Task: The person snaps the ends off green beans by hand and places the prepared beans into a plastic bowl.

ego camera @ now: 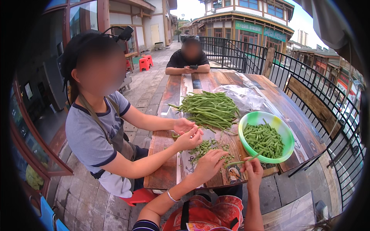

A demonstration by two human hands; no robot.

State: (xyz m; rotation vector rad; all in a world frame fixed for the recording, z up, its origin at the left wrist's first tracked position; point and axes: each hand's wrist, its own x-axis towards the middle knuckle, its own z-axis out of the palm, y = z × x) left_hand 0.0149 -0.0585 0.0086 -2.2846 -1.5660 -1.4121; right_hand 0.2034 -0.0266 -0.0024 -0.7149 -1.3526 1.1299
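Note:
My right hand (252, 170) pinches a long green bean (242, 162) near the table's front edge, just below a green and yellow plastic bowl (290, 138). Short pieces of green bean (261, 138) fill much of that bowl. My left hand (210, 164), with a silver bangle on its wrist, hovers over or rests at a scatter of small bean trimmings (203, 147); its fingers are slightly spread and I see nothing held in them. Behind the trimmings lies a big heap of whole green beans (209, 109).
At the left a person in an apron (95, 130) works over the trimmings, both hands on a bean. A clear plastic bag (242, 96) lies behind the heap. Another person (188, 59) sits at the far end of the wooden table (306, 135) holding a phone. Black railing (315, 78) runs along the right.

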